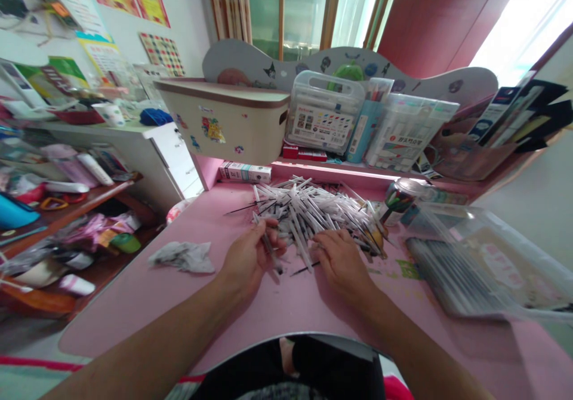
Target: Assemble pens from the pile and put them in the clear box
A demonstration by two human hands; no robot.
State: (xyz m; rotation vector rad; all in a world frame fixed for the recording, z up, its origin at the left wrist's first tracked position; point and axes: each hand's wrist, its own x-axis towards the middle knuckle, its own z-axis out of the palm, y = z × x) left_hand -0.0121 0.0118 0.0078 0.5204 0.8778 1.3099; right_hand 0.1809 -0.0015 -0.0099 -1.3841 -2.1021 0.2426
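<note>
A big heap of white pens and thin black refills (313, 209) lies on the pink desk (188, 304). At the heap's near left edge, my left hand (248, 257) is closed around a pen, which sticks out past my fingers. My right hand (342, 262) rests palm down at the heap's near edge. Its fingers reach into the pens, and I cannot make out whether they hold one. A loose black refill (304, 268) lies between my hands.
A crumpled grey tissue (183, 257) lies left of my left hand. A clear plastic tray of pens (465, 268) sits at the right, with a can (396, 200) beside the heap. Marker sets and a cream box (224, 119) stand on the raised shelf behind. Cluttered shelves fill the left side.
</note>
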